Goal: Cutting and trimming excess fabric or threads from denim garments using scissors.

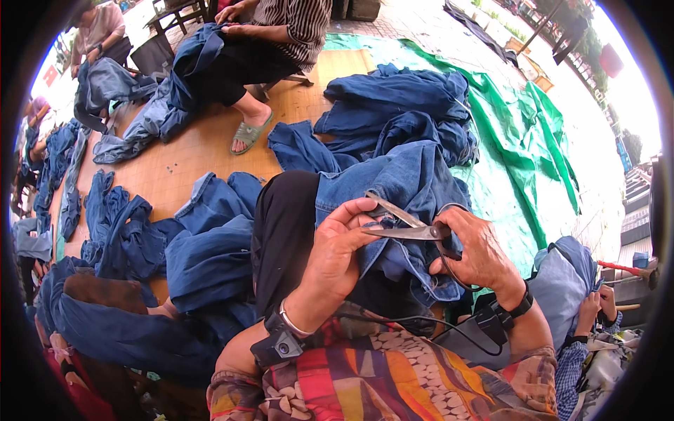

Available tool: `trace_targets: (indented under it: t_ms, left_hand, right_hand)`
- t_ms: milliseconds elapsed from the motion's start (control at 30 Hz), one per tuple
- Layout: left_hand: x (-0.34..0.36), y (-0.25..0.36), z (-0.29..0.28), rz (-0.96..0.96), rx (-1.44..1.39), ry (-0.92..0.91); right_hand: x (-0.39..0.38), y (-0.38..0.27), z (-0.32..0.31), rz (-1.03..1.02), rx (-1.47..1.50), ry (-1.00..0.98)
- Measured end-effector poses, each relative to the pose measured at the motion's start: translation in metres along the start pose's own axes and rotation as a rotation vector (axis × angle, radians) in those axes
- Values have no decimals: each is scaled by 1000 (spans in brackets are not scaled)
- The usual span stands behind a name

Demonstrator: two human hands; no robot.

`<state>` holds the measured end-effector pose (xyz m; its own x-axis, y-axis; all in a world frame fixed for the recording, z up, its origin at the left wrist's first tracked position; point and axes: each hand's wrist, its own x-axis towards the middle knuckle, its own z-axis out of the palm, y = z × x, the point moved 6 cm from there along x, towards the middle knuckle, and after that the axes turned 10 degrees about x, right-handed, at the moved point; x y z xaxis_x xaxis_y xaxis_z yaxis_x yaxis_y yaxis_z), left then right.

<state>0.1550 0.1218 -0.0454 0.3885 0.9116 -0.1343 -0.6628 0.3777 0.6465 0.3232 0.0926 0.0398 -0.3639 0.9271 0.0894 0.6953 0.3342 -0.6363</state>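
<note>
My right hand [477,245] is closed around the dark handles of a pair of metal scissors [411,233]. Their blades stand apart and point left toward my left hand [330,252]. The thumb and fingers of that hand are drawn together beside the blade tips; whatever they pinch is too small to make out. Under both hands, a blue denim garment [393,179] lies bunched over my lap, its lower part partly covered by the scissors and right hand.
A heap of denim [400,98] lies ahead on the brown mat [175,165], beside a green tarp [519,161]. More denim [210,259] is piled at my left. A person in a striped top [295,28] sits ahead handling denim; another person's hands [597,305] show at right.
</note>
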Motion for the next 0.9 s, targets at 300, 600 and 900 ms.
trace_targets:
  t_ms: [300, 600, 900]
  left_hand:
    - [-2, 2, 7, -32, 24, 25]
    - [-1, -1, 6, -2, -14, -18]
    - [-1, 0, 8, -21, 23, 10]
  right_hand:
    - [7, -10, 1, -16, -135, -39]
    - [11, -17, 4, 15, -256, -80]
    - [7, -18, 4, -56, -282, 20]
